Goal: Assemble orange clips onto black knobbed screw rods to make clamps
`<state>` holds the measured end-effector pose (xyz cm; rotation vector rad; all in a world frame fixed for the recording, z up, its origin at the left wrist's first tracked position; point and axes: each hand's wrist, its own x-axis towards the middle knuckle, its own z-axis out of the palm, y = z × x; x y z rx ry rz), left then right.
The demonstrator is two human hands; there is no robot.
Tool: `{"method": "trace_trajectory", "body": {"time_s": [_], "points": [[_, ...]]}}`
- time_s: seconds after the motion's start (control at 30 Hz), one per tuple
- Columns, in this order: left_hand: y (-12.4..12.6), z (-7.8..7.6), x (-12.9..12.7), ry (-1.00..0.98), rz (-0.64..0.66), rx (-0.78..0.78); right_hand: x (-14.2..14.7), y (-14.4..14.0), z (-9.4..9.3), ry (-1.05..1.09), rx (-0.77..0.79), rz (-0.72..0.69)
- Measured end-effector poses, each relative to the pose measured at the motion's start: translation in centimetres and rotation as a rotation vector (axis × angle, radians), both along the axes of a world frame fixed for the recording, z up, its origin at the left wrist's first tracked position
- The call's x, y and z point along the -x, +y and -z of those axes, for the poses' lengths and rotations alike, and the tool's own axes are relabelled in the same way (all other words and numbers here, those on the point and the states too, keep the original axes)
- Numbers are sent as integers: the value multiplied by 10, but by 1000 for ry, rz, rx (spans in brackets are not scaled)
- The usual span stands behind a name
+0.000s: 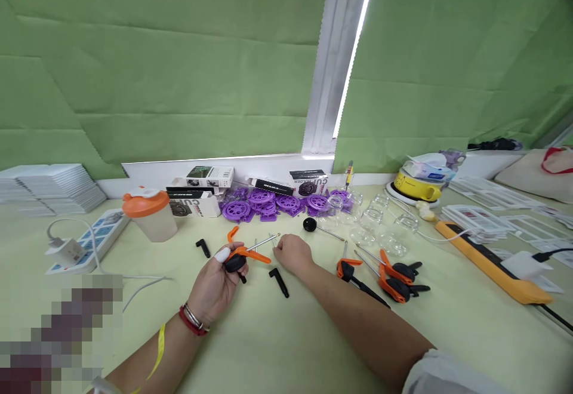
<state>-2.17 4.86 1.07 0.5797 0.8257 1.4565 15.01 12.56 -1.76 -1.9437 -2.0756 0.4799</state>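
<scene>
My left hand (218, 286) is closed around an orange-and-black pronged piece (239, 259) with a thin metal rod pointing right. Close to the rod's tip is my right hand (293, 254), its fingers curled and pinched near the tabletop; what they hold, if anything, is hidden. An orange hooked part (232, 234) lies just behind my left hand. Black L-shaped pieces lie on either side, one at the left (203, 248) and another between my forearms (279, 282). Beyond my right hand rests a black round knob (309, 224) with a metal rod.
Several orange-and-black rod assemblies (396, 280) lie right of my right forearm. Purple wheel-like parts (262, 200), boxes (197, 203) and clear cups (369, 221) line the back. An orange-lidded shaker (154, 221) and power strip (92, 242) stand left; an orange power strip (492, 262) lies right.
</scene>
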Motion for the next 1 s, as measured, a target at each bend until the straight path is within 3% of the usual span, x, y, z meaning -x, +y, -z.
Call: {"method": "trace_trajectory", "body": {"time_s": [0.73,1.0], "points": [[-5,2,-7,40,71,0,-10,-3,4,13,-9,-82],[-6,2,-7,45,75,6,-13,-7,-4,-24,-48,-205]]}}
